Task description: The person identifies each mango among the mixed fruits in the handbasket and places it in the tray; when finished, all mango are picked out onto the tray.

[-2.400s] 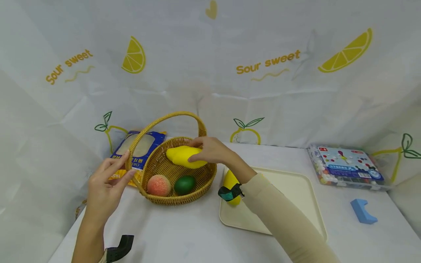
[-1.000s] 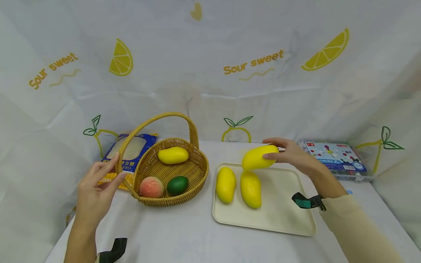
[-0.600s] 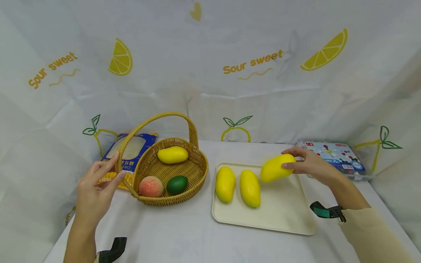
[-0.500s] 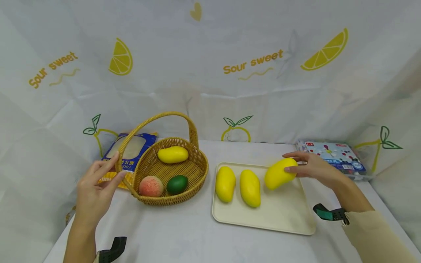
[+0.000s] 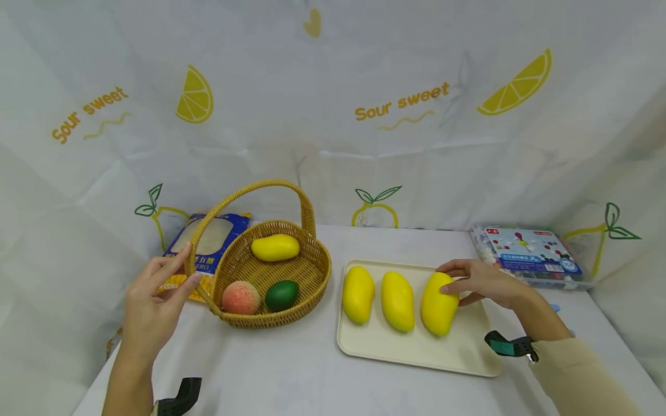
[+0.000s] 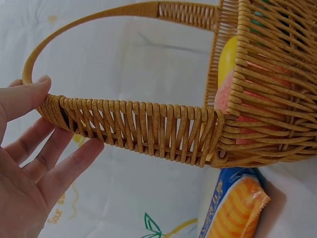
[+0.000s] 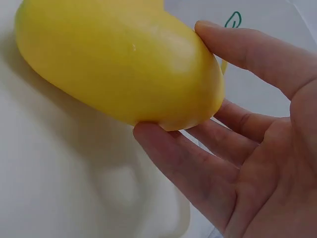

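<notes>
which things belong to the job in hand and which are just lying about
Part of the job, likely:
basket, handle in left fingers
yellow fruit in right fingers
tray bearing two yellow fruits
basket's yellow fruit, peach, green fruit

Just lying about, likely:
blue bag
plastic box
blue piece

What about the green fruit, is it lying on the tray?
No, the green fruit lies inside the wicker basket, beside the peach.

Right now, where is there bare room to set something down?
Bare: the table in front of the basket and tray, plus the tray's near right corner. Crowded: its left and middle, with three yellow fruits, and far right, under the right hand.
</notes>
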`<state>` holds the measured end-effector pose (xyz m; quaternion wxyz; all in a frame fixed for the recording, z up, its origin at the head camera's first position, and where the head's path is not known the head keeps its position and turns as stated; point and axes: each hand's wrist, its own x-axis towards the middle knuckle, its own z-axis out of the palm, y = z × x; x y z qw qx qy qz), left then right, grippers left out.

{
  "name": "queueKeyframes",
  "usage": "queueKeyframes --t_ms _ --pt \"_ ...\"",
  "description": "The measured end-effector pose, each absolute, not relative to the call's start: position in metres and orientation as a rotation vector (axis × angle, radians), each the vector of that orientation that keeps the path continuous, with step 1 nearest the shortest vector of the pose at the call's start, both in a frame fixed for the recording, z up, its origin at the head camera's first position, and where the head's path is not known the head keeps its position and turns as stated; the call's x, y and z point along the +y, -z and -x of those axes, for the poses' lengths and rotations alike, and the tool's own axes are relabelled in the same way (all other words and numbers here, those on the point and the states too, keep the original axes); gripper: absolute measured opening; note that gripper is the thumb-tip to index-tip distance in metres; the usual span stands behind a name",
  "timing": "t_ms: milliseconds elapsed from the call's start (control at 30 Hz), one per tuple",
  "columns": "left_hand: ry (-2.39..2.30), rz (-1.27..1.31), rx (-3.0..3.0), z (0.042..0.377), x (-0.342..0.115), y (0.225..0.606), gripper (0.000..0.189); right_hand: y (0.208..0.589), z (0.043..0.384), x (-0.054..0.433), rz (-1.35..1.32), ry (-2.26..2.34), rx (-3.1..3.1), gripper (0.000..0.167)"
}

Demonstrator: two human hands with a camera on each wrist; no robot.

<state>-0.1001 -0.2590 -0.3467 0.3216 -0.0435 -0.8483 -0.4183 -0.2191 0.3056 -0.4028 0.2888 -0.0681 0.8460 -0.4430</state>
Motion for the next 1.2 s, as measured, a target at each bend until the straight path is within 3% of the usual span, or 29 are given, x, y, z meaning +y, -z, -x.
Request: queueKeyframes --t_ms 433,733,1200 --pt "1.088 0.125 -2.217 0.100 -0.260 0.350 0.064 0.408 0.225 0.307 0.282 1.207 2.199 0.062" --pt "1.086 0.141 -2.212 0.100 -0.260 0.348 0.064 0.414 0.220 0.302 0.258 1.162 2.242 0.070" --pt "1.107 0.141 -2.210 0.100 -0.260 0.348 0.061 0.417 0.219 0.298 0.246 1.203 2.208 0.069"
